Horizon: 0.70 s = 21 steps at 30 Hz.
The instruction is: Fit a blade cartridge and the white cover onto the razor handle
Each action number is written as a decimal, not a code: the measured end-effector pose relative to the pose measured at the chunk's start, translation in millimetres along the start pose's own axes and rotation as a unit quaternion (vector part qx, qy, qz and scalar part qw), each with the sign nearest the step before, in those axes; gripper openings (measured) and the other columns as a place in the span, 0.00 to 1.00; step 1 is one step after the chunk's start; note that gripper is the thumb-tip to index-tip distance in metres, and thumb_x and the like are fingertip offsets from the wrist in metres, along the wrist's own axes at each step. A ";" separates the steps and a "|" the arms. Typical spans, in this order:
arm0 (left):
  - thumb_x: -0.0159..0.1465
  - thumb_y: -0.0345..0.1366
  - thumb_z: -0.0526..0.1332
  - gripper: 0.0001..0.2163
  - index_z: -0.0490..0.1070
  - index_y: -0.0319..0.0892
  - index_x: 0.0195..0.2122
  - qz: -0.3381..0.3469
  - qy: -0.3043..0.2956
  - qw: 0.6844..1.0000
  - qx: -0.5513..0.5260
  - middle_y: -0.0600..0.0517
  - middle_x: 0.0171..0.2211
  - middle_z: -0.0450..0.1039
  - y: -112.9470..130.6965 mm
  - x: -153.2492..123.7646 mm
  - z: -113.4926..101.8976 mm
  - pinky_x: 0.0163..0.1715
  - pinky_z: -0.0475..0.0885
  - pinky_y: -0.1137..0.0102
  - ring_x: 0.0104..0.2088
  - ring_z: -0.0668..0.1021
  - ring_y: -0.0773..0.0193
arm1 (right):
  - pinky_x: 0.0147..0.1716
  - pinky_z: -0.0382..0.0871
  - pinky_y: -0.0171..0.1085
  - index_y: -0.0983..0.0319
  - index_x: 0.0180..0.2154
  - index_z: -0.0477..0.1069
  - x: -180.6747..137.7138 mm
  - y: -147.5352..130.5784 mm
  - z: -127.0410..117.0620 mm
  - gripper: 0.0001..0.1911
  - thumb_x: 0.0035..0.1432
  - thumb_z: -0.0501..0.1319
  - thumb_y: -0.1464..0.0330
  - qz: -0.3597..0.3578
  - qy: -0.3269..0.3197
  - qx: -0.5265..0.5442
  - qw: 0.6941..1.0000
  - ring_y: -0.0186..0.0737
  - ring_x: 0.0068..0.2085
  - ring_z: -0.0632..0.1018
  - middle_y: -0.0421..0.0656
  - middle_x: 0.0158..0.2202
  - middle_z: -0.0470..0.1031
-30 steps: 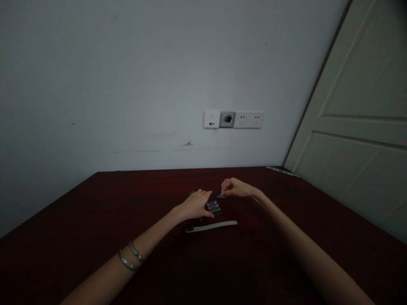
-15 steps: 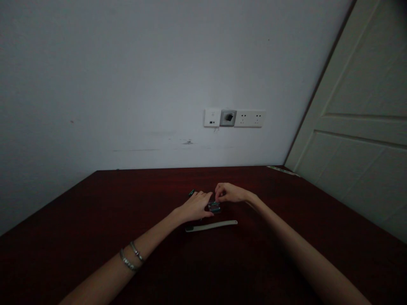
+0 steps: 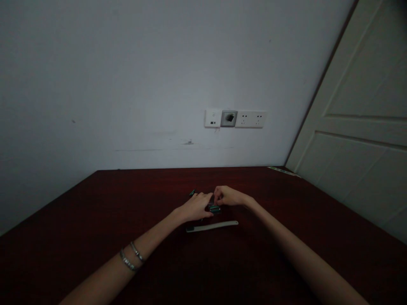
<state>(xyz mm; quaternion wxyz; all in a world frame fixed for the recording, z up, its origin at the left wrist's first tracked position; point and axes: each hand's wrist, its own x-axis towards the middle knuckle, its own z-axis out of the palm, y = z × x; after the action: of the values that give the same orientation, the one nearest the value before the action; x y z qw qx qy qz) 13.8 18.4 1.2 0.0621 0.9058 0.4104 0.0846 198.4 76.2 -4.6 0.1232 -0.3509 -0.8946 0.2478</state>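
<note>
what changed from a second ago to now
The right hand has moved left and toward the person, to the clear case. Whether it has let go of the green piece it held is unclear. The left hand and pale strip stayed put.

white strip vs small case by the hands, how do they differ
The white strip is long and slim; the small case is short and compact. The strip is mostly pale; the case shows green. The strip lies untouched; the left hand brackets the case. Both lie on the dark table.
</note>
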 end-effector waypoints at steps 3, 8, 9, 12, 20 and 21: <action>0.54 0.40 0.62 0.20 0.62 0.40 0.46 0.005 0.002 1.000 -0.006 0.45 0.44 0.70 -0.3 0.1 -0.9 0.42 0.65 0.65 0.44 0.72 0.53 | 0.32 0.64 0.30 0.64 0.27 0.78 -0.4 -3.0 0.0 0.08 0.43 0.61 0.76 0.007 0.012 -0.002 1.000 0.34 0.32 0.72 0.42 0.29 0.74; 0.55 0.40 0.62 0.20 0.62 0.41 0.47 0.016 0.009 1.000 -0.019 0.46 0.44 0.70 -2.2 0.8 3.9 0.42 0.66 0.64 0.43 0.72 0.54 | 0.33 0.64 0.30 0.64 0.26 0.78 -1.3 -8.8 -0.4 0.08 0.42 0.61 0.76 0.011 0.017 -0.008 1.000 0.35 0.32 0.72 0.42 0.28 0.74; 0.54 0.40 0.62 0.20 0.62 0.41 0.47 0.014 0.009 1.000 -0.021 0.46 0.44 0.70 -2.4 1.0 4.5 0.42 0.66 0.63 0.43 0.72 0.54 | 0.33 0.64 0.30 0.64 0.26 0.78 -1.7 -9.6 -1.4 0.07 0.42 0.61 0.76 0.011 0.017 -0.009 1.000 0.35 0.32 0.72 0.42 0.28 0.74; 0.53 0.41 0.63 0.22 0.63 0.40 0.48 0.025 0.014 0.999 -0.036 0.45 0.45 0.70 -2.8 0.5 -1.8 0.43 0.66 0.62 0.44 0.72 0.54 | 0.31 0.63 0.30 0.64 0.27 0.78 -3.4 -12.1 -7.6 0.07 0.43 0.61 0.75 0.016 0.026 -0.009 0.999 0.35 0.31 0.73 0.42 0.28 0.75; 0.61 0.38 0.56 0.15 0.67 0.38 0.47 -0.002 0.231 0.963 -0.140 0.47 0.46 0.72 -21.8 -15.4 -83.1 0.48 0.65 0.67 0.45 0.73 0.63 | 0.27 0.63 0.32 0.66 0.35 0.75 -1.4 -49.1 1.5 0.13 0.53 0.57 0.65 0.102 0.112 -0.047 0.987 0.37 0.29 0.75 0.45 0.28 0.77; 0.61 0.38 0.56 0.14 0.69 0.38 0.45 -0.013 0.254 0.956 -0.147 0.47 0.45 0.72 -25.2 -18.2 -91.6 0.48 0.66 0.66 0.45 0.73 0.63 | 0.29 0.63 0.32 0.65 0.36 0.75 0.3 -57.7 9.1 0.13 0.53 0.57 0.64 0.111 0.115 -0.073 0.984 0.39 0.31 0.76 0.46 0.29 0.77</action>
<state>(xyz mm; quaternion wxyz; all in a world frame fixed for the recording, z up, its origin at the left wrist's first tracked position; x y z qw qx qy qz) -35.3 25.1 84.3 0.0893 0.8300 0.4070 0.3708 161.9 36.7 18.3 0.1713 -0.4824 -0.8454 0.1521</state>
